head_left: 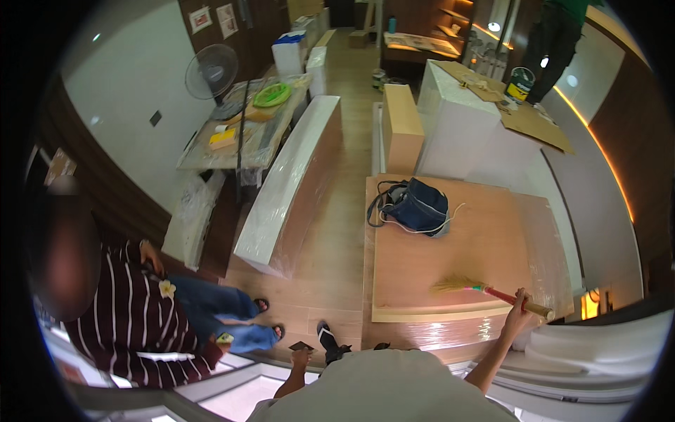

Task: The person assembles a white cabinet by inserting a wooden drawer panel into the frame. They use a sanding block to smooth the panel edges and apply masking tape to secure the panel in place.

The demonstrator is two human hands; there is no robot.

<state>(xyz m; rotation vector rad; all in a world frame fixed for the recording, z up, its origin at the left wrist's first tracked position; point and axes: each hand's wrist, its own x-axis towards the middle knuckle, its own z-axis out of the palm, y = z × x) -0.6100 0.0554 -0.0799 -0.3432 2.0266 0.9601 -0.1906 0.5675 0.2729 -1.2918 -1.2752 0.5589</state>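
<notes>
Hand (521,301) around broom (496,293), labelled bucket (520,86) beyond

Pale lettering runs across the label of a dark green bucket (519,85), above a yellow band; the bucket stands on flattened cardboard (541,129) atop a white block (457,116). Two pale sheets, a left one (200,20) and a right one (226,20), hang on the dark wall panel (260,43); their reddish print is too small to read.
</notes>
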